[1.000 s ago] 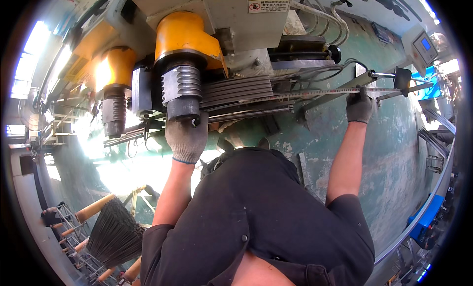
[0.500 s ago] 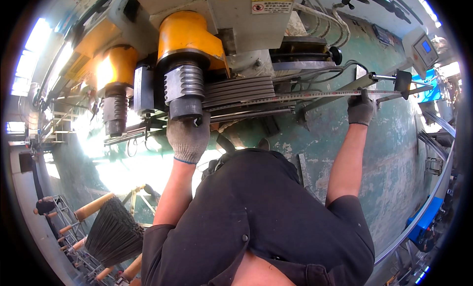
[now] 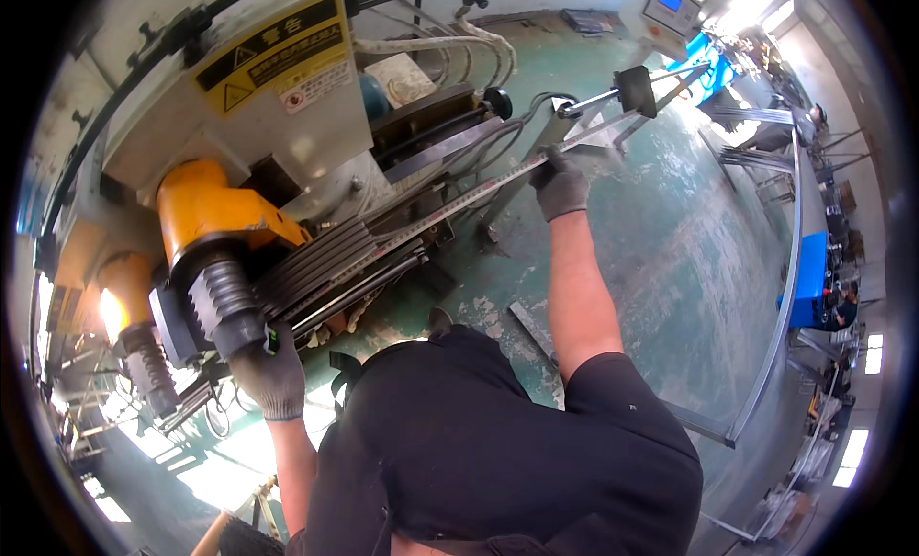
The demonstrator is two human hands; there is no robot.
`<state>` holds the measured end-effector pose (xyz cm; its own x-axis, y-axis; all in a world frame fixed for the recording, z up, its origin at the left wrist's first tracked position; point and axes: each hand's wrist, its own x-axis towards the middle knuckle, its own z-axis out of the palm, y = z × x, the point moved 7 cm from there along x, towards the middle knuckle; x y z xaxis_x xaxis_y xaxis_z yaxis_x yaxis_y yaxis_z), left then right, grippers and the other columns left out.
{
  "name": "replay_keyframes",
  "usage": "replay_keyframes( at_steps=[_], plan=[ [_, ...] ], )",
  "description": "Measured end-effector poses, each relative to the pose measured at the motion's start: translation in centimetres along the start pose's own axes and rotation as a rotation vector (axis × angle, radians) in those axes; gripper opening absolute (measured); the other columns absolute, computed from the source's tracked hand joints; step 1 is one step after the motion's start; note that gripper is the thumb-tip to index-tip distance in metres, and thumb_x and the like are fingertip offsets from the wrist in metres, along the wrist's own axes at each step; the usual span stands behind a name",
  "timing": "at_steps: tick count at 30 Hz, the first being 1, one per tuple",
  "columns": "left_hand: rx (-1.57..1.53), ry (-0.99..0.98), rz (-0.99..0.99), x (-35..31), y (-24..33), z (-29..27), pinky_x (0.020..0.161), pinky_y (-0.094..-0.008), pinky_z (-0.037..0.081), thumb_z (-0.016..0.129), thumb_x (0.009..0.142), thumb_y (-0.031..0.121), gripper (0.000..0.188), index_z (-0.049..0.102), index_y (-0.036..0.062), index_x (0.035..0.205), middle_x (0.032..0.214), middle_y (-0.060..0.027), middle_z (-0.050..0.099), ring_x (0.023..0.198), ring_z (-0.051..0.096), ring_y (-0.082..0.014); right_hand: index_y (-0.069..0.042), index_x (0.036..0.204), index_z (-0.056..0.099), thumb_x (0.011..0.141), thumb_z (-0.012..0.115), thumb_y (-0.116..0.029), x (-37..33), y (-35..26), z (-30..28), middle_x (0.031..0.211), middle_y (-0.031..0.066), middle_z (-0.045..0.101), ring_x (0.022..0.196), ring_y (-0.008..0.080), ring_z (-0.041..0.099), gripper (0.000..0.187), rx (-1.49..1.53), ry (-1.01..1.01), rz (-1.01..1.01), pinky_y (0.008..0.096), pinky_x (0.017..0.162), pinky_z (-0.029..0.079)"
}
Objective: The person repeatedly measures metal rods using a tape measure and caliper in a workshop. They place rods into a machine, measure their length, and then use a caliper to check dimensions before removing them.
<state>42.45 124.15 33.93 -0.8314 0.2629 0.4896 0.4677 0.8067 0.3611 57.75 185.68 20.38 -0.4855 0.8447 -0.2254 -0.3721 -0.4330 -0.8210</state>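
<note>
A long tape measure [image 3: 469, 201] is drawn out over a stack of dark metal bars [image 3: 321, 259], its blade slanting up toward a dark stop plate [image 3: 636, 91]. My right hand [image 3: 560, 187], in a grey glove, is closed on the blade near the far end. My left hand [image 3: 271, 376], gloved too, is low beside the ribbed metal cylinder [image 3: 226, 302] under a yellow machine head [image 3: 206, 211]. The cylinder hides most of its fingers. A small black and green part, like the tape's case, shows at that hand, where the blade leads.
A second yellow head [image 3: 129, 288] stands at the left. Behind the bars is a machine housing [image 3: 287, 125] with warning labels and hoses. A control box with a screen [image 3: 673, 8] stands far right. A metal frame rail [image 3: 790, 259] and loose flat bar [image 3: 536, 334] are on the right.
The whole view has turned, so the machine and bars now slant up to the right and sit farther left. Both hands keep their places at the cylinder and on the tape blade.
</note>
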Motion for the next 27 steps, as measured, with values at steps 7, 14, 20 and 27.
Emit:
replay_keyframes(
  at_steps=[7,14,20,27],
  plan=[
    [-0.09,-0.098,-0.189,0.1,-0.3,0.3,0.103,-0.0444,0.062,0.087,0.097,0.018,0.035,0.084,-0.0017,0.127,0.125,-0.02,0.084,0.114,0.081,-0.0345,0.001,0.112,0.082,0.114,0.073,-0.024,-0.6,0.1,0.2,0.083,0.0077,0.073,0.068,0.0206,0.068,0.027,-0.011,0.043,-0.015,0.0369,0.063,0.054],
    [-0.103,0.016,-0.14,-0.1,-1.2,0.4,0.083,-0.0496,0.064,0.09,0.093,0.037,0.038,0.082,0.0049,0.112,0.1,-0.0178,0.082,0.09,0.08,-0.0401,0.0,0.114,0.082,0.115,0.075,-0.024,1.2,0.7,-1.7,0.097,0.0062,0.079,0.085,0.0188,0.075,0.026,0.062,-0.036,0.024,0.0333,0.071,0.061],
    [-0.003,0.013,-0.055,0.7,1.0,-0.8,0.081,-0.0519,0.064,0.087,0.091,0.032,0.028,0.083,0.0064,0.103,0.099,-0.0169,0.082,0.09,0.08,-0.042,-0.003,0.119,0.084,0.114,0.076,-0.023,1.6,0.8,-2.1,0.098,0.0048,0.079,0.082,0.0197,0.071,0.022,0.054,0.024,0.101,0.0354,0.07,0.056],
    [0.007,-0.042,-0.088,0.6,0.7,-0.5,0.084,-0.0524,0.063,0.086,0.092,0.031,0.027,0.084,0.0063,0.101,0.102,-0.0174,0.082,0.094,0.079,-0.0423,-0.001,0.124,0.081,0.115,0.073,-0.024,2.1,0.7,-2.4,0.104,0.0055,0.08,0.088,0.0209,0.073,0.026,0.027,-0.001,0.115,0.0348,0.074,0.06]
  ],
)
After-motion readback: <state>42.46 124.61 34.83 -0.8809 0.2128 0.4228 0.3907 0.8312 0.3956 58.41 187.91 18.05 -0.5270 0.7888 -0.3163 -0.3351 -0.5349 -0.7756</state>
